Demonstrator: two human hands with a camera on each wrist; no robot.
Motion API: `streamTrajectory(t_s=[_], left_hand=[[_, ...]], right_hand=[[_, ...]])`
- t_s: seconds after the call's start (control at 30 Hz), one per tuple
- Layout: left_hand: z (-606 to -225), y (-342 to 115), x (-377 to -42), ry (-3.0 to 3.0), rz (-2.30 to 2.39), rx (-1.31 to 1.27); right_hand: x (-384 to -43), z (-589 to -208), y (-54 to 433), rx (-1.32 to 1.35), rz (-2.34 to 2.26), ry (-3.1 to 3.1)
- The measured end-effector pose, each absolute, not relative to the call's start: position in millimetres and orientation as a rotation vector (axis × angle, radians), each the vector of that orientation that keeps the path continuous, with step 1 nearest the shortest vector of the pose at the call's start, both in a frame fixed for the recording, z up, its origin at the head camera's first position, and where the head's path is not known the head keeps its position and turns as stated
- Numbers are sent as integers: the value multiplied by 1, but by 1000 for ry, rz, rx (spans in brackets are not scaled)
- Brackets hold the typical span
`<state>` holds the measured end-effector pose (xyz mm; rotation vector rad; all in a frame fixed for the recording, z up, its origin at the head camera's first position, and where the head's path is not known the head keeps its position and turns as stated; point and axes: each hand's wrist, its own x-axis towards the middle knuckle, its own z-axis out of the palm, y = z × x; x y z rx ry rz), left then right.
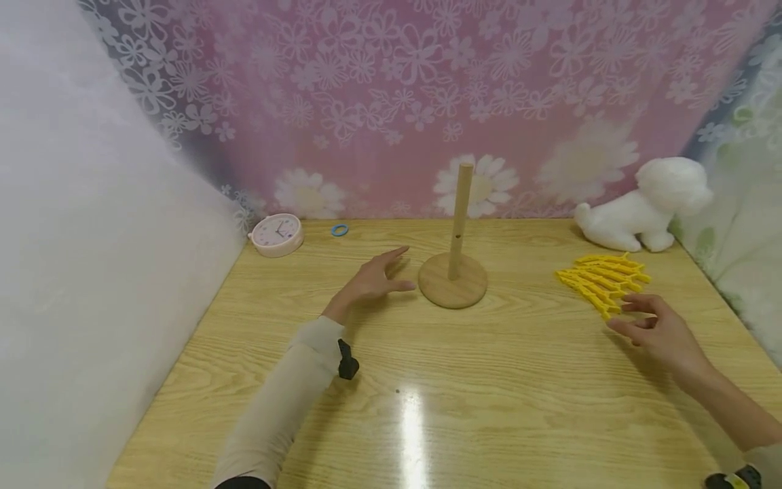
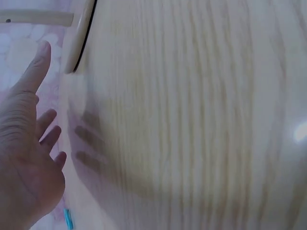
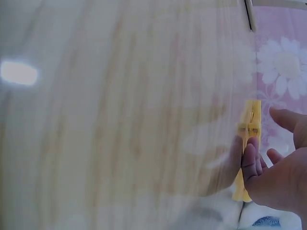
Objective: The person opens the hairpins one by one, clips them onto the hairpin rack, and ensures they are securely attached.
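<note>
Yellow slats (image 1: 603, 280), fanned out on the right of the table (image 1: 489, 401), lie just beyond the fingertips of your right hand (image 1: 668, 339). Whether they are one hinged piece or several loose ones is hard to tell. Your fingers there are loosely bent, the thumb apart from them, and they have hold of nothing; whether a fingertip brushes the nearest end is unclear. For a clean grasp, bring thumb and fingers to opposite sides of the slats and squeeze lightly, since such thin ribs could splay or slip.

Your left hand (image 1: 369, 280) hovers beside the round base (image 1: 440, 292) of the wooden stand (image 1: 461, 217), thumb and fingers spread with nothing between them. The post (image 1: 464, 183) is upright; if you steady the stand, the base looks a safer place to press, as a push high up could tip it.

Behind the slats sits a white dog figure (image 1: 666, 193); far left stands a pink clock (image 1: 275, 234), with a blue ring (image 1: 339, 235) near it. Floral cloth (image 1: 366, 102) hangs beyond. You can find no readable brand or label; the marks on the clock's dial are too small to make out.
</note>
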<state>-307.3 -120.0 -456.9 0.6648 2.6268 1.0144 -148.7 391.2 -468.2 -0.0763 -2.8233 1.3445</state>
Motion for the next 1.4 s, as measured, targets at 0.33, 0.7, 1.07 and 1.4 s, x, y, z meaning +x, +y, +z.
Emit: streamTrajectory(t_s=[0.33,0.7,1.07,1.4], left_hand=[[-467,-91,-314,2630,961,805],[-475,-87,-316,2644,996,792],[-484,-85,-316,2700,921,801],[-485,-85,-310,2651,964,769]], right_hand=[[-161,-467,381,-101,1181,-2879],[-166,-466,378,-70,947,-2875],[-162,-465,379,-4,928,-2897],[-162,-459,376,72,1109,-2891]])
